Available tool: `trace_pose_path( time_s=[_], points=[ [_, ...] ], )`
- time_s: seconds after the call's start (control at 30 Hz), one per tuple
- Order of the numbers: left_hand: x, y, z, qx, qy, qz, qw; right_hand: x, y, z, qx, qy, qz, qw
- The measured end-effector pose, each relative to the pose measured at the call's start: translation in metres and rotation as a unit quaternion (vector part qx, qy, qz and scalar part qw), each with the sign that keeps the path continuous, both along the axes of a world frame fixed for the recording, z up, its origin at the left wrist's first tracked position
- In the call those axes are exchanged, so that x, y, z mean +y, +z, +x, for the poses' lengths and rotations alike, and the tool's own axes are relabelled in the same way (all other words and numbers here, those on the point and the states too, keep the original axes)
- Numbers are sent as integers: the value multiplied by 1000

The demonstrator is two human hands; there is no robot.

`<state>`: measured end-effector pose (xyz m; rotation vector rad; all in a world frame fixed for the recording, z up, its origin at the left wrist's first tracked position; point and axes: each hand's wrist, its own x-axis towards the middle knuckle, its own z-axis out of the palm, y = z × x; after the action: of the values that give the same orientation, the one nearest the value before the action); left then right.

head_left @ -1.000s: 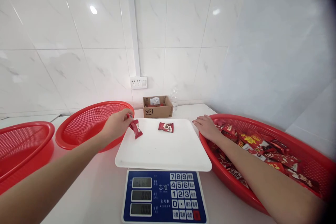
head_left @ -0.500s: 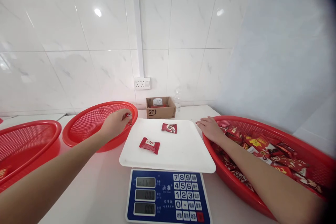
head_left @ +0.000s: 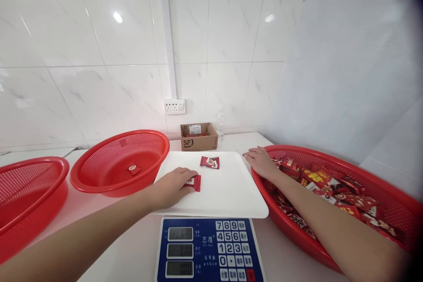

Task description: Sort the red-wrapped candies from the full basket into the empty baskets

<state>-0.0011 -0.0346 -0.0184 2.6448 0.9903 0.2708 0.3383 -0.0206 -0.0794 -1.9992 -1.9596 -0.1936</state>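
Observation:
My left hand (head_left: pixel 174 186) is over the left part of the white scale tray (head_left: pixel 228 194), fingers and thumb closed around a small red wrapped candy (head_left: pixel 194 182). Part of that candy is hidden by the fingers. Farther back on the tray lies a second red wrapped candy (head_left: pixel 209 162) with a white and dark print. My right hand (head_left: pixel 261 163) rests on the near-left rim of the red basket on the right (head_left: pixel 330 152), its fingers stretched out and holding nothing. Several red packets (head_left: pixel 319 178) fill that basket. A single small red candy (head_left: pixel 135 168) sits inside the middle red basket (head_left: pixel 99 183).
Below the tray is the scale's blue keypad panel (head_left: pixel 208 251) with its displays. Another red basket (head_left: pixel 36 202) stands at the far left. A cardboard box (head_left: pixel 198 142) stands behind the tray, beside a clear plastic bottle (head_left: pixel 219 125), before the tiled wall (head_left: pixel 132 88).
My left hand has moved right from the middle basket to the nearer candy on the tray and closed on it. A small candy now shows inside the middle basket. My right hand stays on the rim.

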Motion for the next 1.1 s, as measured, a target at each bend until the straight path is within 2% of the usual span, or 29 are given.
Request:
trace_pose_path(
  time_s=[0.23,0.37,0.47,0.6,0.7,0.8,1.0,1.1],
  points=[
    [19,0,48,-47,53,28,997,-1,5,-3,13,-9,-2,1000],
    [37,-3,70,-42,73,30,996,-1,4,-3,24,-25,1,999],
    [46,-8,79,-25,85,31,996,2,1,-2,29,-35,3,999],
    [46,-13,80,-23,80,50,995,3,-1,0,32,-42,2,999],
    [41,-10,71,-30,80,56,995,2,0,-2,31,-38,2,999],
    [38,1,50,-45,115,62,990,1,2,-3,27,-31,0,999],
    [52,36,-23,-79,262,86,958,0,4,-4,12,-23,-5,1000],
    [57,41,-62,-61,298,77,949,0,3,-4,4,-15,-4,1000]
  ],
)
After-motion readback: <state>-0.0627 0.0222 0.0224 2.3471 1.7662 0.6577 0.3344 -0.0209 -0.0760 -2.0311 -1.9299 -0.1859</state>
